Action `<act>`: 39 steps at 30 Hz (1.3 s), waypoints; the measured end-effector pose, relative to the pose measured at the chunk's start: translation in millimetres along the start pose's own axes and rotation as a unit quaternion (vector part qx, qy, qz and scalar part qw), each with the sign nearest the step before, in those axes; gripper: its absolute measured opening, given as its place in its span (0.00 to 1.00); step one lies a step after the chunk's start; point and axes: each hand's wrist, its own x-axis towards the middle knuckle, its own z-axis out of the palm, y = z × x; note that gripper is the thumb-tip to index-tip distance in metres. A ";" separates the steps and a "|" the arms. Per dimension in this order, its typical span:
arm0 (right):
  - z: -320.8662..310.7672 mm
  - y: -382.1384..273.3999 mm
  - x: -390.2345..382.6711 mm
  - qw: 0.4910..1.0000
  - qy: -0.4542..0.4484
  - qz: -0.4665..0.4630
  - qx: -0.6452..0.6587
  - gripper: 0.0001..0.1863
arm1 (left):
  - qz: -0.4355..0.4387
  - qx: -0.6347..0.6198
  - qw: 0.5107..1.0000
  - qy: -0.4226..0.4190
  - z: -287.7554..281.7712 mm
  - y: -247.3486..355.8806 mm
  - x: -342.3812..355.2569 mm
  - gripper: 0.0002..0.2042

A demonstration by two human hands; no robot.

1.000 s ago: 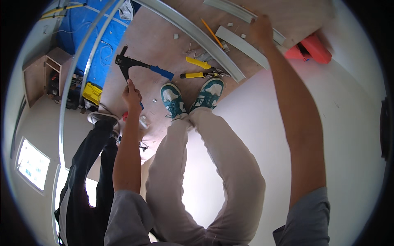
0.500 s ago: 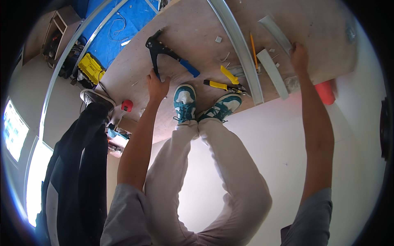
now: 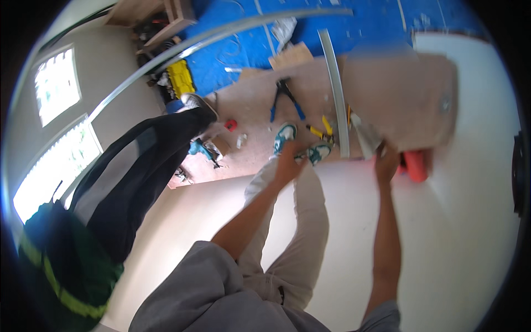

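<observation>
My right hand (image 3: 387,161) is closed on the near end of a short, pale metal profile piece (image 3: 367,138), which slants away from me above the board. Empty as far as I can see, my left hand (image 3: 289,164) hovers in front of my shoes, its fingers smeared by motion. Beyond it a black hand riveter (image 3: 284,88) with spread blue-ended handles lies on the board (image 3: 249,99). Two yellow utility knives, one of them upright-looking (image 3: 327,125), rest beside a long metal channel (image 3: 336,91). An orange pencil (image 3: 349,114) lies just right of the channel.
A red cylinder (image 3: 416,166) stands by the board's near right edge. To the left are a red tape roll (image 3: 230,125), a teal power tool (image 3: 203,150) and another person's dark-trousered leg (image 3: 149,160). A long metal rail (image 3: 221,34) crosses above blue sheeting (image 3: 376,25).
My left hand has let go of the riveter and drawn back toward my legs. My right hand has raised the metal profile piece and brought it nearer. The view has shifted, showing more floor.
</observation>
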 end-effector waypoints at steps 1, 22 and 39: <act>-36.6 -40.7 -14.0 0.999 -0.003 0.017 0.048 0.13 | 0.049 -0.004 0.999 -0.008 -9.6 38.7 -26.4 0.23; -440.6 -421.8 -110.9 0.793 -0.364 -0.232 0.429 0.10 | 0.052 -0.045 0.980 0.189 -284.7 298.8 -371.0 0.20; -434.1 -700.7 -386.8 0.390 -0.567 -0.697 0.202 0.27 | 0.023 -0.291 0.468 0.834 -365.5 223.7 -703.8 0.07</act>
